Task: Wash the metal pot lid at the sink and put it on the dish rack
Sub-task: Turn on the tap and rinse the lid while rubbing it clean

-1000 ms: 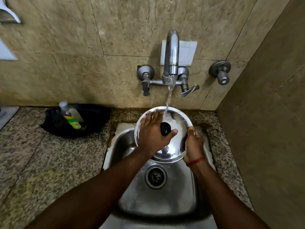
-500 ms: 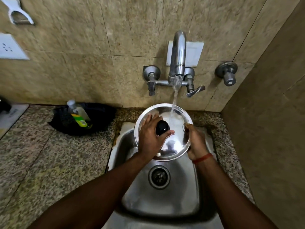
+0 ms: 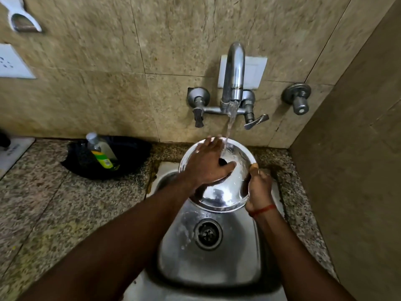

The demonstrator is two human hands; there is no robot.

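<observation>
Left hand (image 3: 208,164) spread flat, fingers unclenched, across wet metal pot lid (image 3: 225,192), palm over its black knob. Right hand (image 3: 258,187) grasping the lid's right rim, thumb on the edge. Lid held tilted above sink (image 3: 208,263), under running water from tap (image 3: 233,77). On the speckled bench (image 3: 43,203) at left, soap bottle (image 3: 101,152) lying in a black bag.

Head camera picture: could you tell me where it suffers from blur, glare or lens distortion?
Head view: motion blur smears the white holder and the wall socket at upper left; bright glare washes out the wet pot lid; the wide lens bends the tile joints and counter edges outward; the left hand and right hand are dim but readable.
</observation>
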